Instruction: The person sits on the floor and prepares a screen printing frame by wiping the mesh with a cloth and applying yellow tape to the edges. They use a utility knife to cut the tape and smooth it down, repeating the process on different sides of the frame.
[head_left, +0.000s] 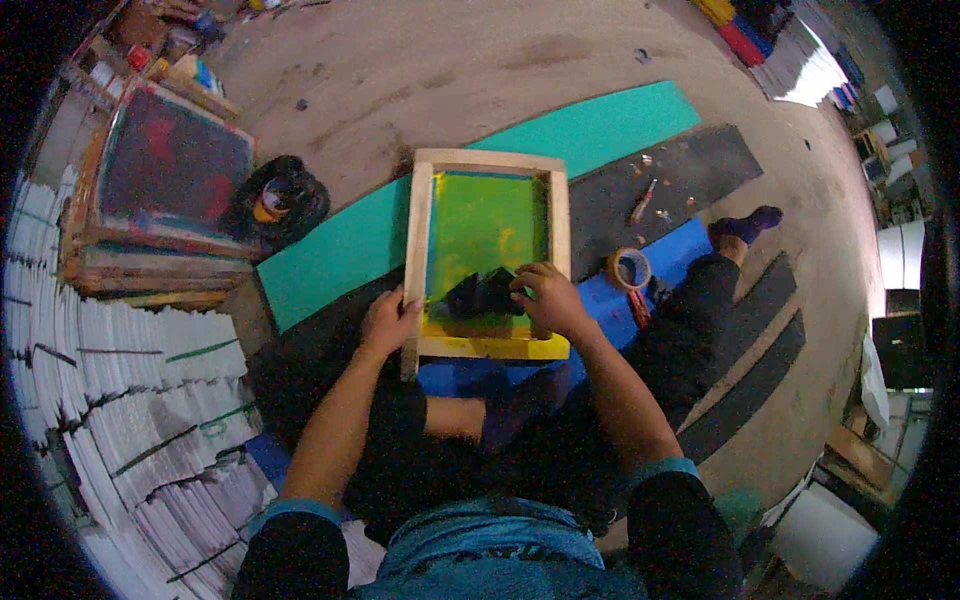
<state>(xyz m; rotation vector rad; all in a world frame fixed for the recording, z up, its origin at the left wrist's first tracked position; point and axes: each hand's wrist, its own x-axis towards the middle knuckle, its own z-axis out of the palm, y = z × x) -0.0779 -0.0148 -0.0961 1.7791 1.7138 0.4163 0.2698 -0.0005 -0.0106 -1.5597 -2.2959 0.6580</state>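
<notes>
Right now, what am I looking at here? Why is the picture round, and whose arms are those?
The picture comes from a wide fisheye camera worn on a person's head, looking down, so straight edges bend toward the rim. The arms are that person's own; they sit on the floor. In front of them lies a wooden frame with a green-yellow screen stretched in it. The left hand grips the frame's left rail. The right hand presses a dark squeegee-like tool on the screen. Under the frame are teal, black and blue mats. Nearby lie a tape roll, a black can, another framed screen and stacks of white sheets.
</notes>
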